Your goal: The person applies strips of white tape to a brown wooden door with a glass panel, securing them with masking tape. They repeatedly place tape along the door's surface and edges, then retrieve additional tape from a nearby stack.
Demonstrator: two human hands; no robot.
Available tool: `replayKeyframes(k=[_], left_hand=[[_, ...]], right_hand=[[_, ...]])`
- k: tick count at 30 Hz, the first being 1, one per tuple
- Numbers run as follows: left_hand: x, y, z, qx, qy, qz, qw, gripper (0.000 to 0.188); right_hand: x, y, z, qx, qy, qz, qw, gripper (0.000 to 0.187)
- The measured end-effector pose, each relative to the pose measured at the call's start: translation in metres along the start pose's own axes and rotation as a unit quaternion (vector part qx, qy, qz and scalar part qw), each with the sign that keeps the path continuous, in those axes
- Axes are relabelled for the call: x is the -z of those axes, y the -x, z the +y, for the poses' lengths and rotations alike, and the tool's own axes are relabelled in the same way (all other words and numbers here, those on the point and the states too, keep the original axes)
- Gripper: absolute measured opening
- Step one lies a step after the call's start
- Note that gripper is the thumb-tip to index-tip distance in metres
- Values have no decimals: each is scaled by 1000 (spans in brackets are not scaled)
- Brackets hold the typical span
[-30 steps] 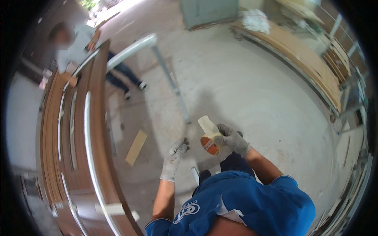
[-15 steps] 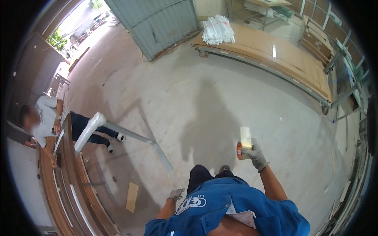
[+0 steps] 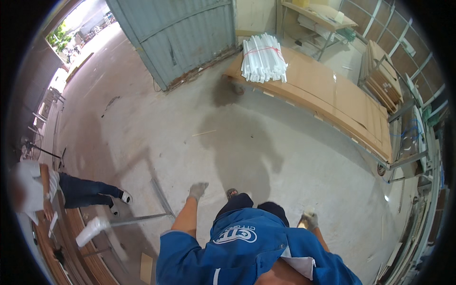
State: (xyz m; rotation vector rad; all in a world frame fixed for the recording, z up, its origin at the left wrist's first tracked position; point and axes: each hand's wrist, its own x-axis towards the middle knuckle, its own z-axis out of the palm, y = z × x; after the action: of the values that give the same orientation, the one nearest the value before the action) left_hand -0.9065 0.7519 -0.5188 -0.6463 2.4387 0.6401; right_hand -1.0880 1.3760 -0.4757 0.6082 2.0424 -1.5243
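Observation:
My right hand (image 3: 311, 220), in a grey glove, is low beside my right hip. It is closed round pale yellow tape rolls (image 3: 300, 223), partly hidden by the fingers; a whitish end shows above the glove. My left hand (image 3: 198, 190), also gloved, is held out ahead of my left side over the concrete floor. Its fingers reach forward loosely, a little blurred, and nothing shows in them. Neither hand touches the furniture around me.
Ahead to the right, a long low cart (image 3: 327, 95) carries flat brown cardboard and a tied bundle of white strips (image 3: 264, 58). A grey metal door (image 3: 180, 38) stands ahead. At left, a person (image 3: 33, 190) works beside brown boards (image 3: 71, 242), near a metal stand with a wrapped end (image 3: 92, 231).
My right hand has dropped back toward my hip with the tape rolls. My left hand has swung forward. The cart and door appear nearer, and the person at left now sits lower in view.

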Motion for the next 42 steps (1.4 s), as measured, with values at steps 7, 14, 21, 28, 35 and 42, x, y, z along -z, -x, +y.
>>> replayKeyframes(k=[7, 14, 21, 28, 35, 42], left_hand=[[224, -236, 181, -31, 468, 141, 872, 39], [325, -434, 316, 8, 522, 127, 844, 31], [412, -610, 362, 46, 464, 210, 859, 55], [499, -807, 353, 220, 331, 173, 901, 78], [515, -930, 338, 254, 194, 104, 942, 81], [508, -959, 352, 326, 279, 22, 903, 78]], right_hand=[[0, -91, 69, -89, -60, -6, 994, 30], [-22, -265, -116, -36, -112, -43, 992, 36], [-91, -330, -424, 59, -48, 70, 995, 48], [-150, -368, -524, 25, -74, -30, 997, 51], [-223, -368, -597, -111, 7, 181, 977, 50], [-270, -403, -672, -93, 57, 173, 979, 47]])
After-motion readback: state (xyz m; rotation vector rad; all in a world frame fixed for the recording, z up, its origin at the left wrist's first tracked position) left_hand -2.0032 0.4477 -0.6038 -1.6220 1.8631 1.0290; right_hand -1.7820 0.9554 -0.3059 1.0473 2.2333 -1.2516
